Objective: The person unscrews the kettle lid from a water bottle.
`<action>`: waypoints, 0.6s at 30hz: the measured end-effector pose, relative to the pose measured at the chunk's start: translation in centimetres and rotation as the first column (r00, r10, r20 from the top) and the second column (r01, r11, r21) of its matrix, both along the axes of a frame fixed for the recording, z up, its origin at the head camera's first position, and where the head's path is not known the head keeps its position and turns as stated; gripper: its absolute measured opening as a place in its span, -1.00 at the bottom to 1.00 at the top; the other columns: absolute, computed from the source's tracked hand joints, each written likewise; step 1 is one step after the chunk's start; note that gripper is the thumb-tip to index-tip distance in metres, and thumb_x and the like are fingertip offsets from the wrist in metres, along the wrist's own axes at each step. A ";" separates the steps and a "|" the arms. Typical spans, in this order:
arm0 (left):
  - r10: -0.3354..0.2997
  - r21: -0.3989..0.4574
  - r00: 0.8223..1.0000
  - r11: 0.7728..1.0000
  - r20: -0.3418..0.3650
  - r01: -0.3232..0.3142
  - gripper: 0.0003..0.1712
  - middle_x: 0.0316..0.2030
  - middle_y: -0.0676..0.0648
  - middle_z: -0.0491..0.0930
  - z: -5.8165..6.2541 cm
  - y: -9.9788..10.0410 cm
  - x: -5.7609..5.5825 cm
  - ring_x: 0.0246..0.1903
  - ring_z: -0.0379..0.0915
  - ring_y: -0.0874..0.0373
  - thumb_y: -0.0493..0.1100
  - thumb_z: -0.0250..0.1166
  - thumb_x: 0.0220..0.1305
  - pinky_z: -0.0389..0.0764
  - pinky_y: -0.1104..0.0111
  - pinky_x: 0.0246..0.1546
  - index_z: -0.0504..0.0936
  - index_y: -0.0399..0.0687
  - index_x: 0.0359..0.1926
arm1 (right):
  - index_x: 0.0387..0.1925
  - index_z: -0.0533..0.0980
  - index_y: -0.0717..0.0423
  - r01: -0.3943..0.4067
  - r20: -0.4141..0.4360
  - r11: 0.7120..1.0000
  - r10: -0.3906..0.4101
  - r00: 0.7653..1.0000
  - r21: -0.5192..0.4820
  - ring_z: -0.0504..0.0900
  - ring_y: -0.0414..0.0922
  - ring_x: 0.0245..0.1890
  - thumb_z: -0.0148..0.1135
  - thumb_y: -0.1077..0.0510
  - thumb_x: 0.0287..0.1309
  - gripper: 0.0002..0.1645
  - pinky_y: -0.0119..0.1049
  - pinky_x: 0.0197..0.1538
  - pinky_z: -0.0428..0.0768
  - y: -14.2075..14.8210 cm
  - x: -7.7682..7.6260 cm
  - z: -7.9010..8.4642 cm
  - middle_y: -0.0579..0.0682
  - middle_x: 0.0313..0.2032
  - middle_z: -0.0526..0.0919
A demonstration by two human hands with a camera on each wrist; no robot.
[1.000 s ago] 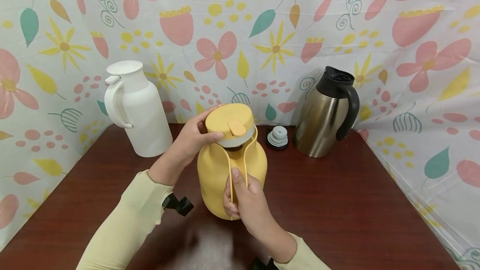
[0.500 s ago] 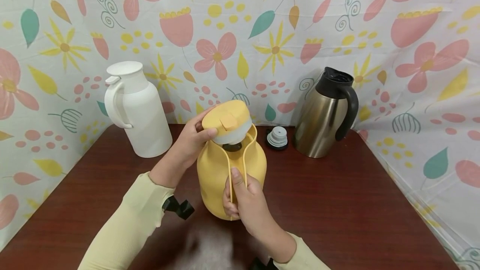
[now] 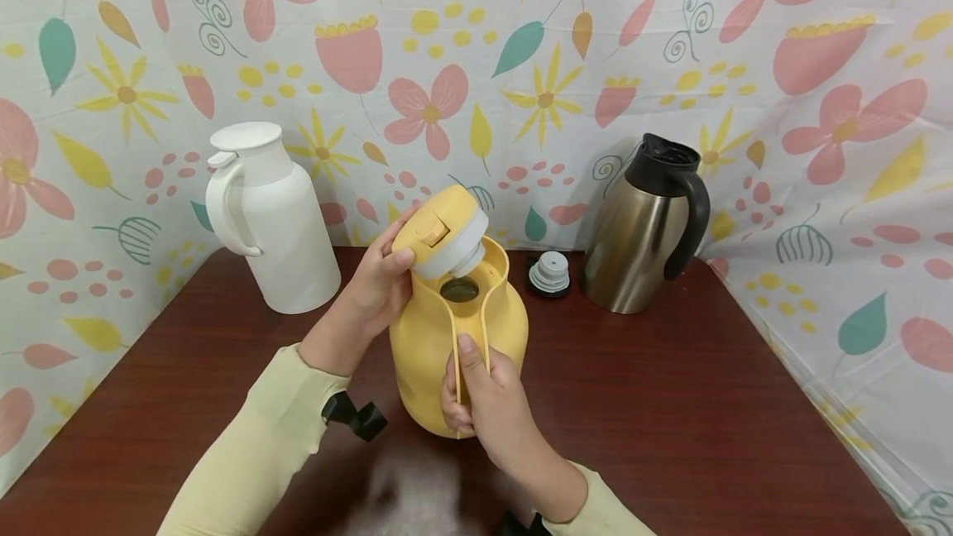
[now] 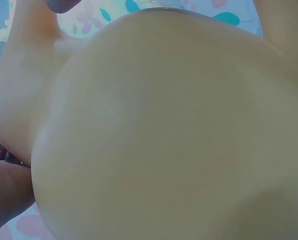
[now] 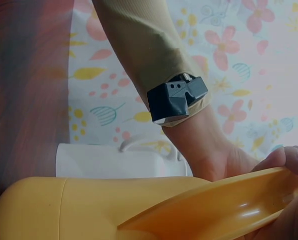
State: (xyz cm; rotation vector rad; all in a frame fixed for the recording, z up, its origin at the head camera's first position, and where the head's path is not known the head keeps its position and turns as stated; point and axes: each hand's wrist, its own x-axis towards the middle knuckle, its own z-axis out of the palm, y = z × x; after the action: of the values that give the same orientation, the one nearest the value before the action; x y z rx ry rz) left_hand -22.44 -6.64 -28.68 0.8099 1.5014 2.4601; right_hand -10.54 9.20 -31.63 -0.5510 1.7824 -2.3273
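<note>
A yellow thermos jug (image 3: 424,346) stands at the middle of the table, its handle towards me. My right hand (image 3: 487,404) grips the handle, thumb on top. With my left hand (image 3: 375,279) I hold the jug's yellow and grey lid (image 3: 439,230) tilted up above the neck. Below it the dark round mouth (image 3: 459,289) of the jug shows. The jug's pale body (image 4: 163,125) fills most of the left wrist view. In the right wrist view, the yellow handle (image 5: 228,200) runs across the bottom, and my left arm reaches in behind it.
A white thermos jug (image 3: 283,230) stands at the back left. At the back right is a steel thermos jug (image 3: 633,238) with a black top and handle. Beside it lies a small grey stopper (image 3: 551,271) on a black base. A floral cloth (image 3: 558,48) hangs behind the table.
The lid has been lifted off the jug's neck and tipped over to the left, uncovering the mouth. My right hand and the jug have stayed almost still.
</note>
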 end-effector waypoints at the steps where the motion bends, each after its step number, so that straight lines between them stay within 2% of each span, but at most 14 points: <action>1: -0.003 0.005 1.000 1.000 -0.002 0.003 0.61 0.07 0.25 0.57 0.0 0.0 0.0 0.09 0.46 0.41 0.38 0.67 -0.27 0.40 0.58 0.22 -0.05 -0.21 0.61 | -0.53 0.09 0.52 0.000 -0.001 1.000 0.000 1.000 0.000 0.21 -0.35 -0.82 -0.21 -0.18 0.62 -0.17 -0.46 -0.65 0.21 0.0 0.0 0.0 -0.26 -0.81 0.27; 4: -0.011 0.033 1.000 0.999 -0.020 0.012 0.59 0.15 0.26 0.54 -0.1 -0.1 -0.1 0.15 0.45 0.41 0.38 0.65 -0.21 0.37 0.58 0.25 -0.07 -0.20 0.63 | -0.53 0.09 0.52 -0.001 -0.003 1.000 0.001 1.000 0.003 0.21 -0.35 -0.82 -0.22 -0.17 0.63 -0.17 -0.46 -0.65 0.22 0.0 0.0 0.0 -0.26 -0.81 0.27; 6: -0.018 0.054 0.999 0.998 -0.039 0.020 0.51 0.15 0.24 0.55 -0.2 -0.1 -0.2 0.14 0.45 0.39 0.38 0.63 -0.18 0.38 0.56 0.24 0.02 -0.17 0.61 | -0.52 0.09 0.52 -0.001 -0.002 1.000 0.001 1.000 0.005 0.22 -0.35 -0.82 -0.22 -0.17 0.63 -0.18 -0.46 -0.65 0.22 0.0 0.0 0.1 -0.26 -0.81 0.27; 11: -0.027 0.089 0.997 0.995 -0.072 0.034 0.08 -0.07 0.17 0.61 -0.2 -0.2 -0.2 -0.03 0.47 0.33 0.34 0.61 -0.10 0.44 0.50 0.13 0.37 -0.02 0.35 | -0.52 0.09 0.53 0.004 0.008 1.000 -0.004 1.000 0.012 0.21 -0.35 -0.82 -0.23 -0.15 0.64 -0.19 -0.46 -0.64 0.22 0.0 0.0 0.2 -0.26 -0.81 0.26; 13: -0.027 0.103 0.996 0.994 -0.085 0.036 -0.07 -0.13 0.17 0.60 -0.3 -0.3 -0.3 -0.08 0.46 0.32 0.32 0.60 -0.07 0.45 0.49 0.10 0.43 0.04 0.23 | -0.52 0.09 0.53 0.002 0.006 1.000 -0.002 1.000 0.013 0.21 -0.35 -0.82 -0.24 -0.14 0.64 -0.19 -0.46 -0.64 0.22 0.0 0.0 0.2 -0.25 -0.81 0.26; 18: -0.033 0.121 0.992 0.992 -0.118 0.047 -0.30 -0.20 0.19 0.58 -0.5 -0.8 -0.4 -0.15 0.44 0.35 0.28 0.55 0.03 0.46 0.48 0.00 0.52 0.13 0.11 | -0.51 0.09 0.52 0.003 0.001 1.000 -0.003 1.000 0.016 0.21 -0.34 -0.81 -0.24 -0.13 0.64 -0.21 -0.45 -0.64 0.22 0.1 0.0 0.1 -0.24 -0.81 0.26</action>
State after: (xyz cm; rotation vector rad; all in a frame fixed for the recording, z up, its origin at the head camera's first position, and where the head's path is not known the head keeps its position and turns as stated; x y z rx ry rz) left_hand -22.84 -7.43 -29.17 1.0117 1.3649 2.5368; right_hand -10.55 9.27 -31.48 -0.5453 1.8004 -2.3132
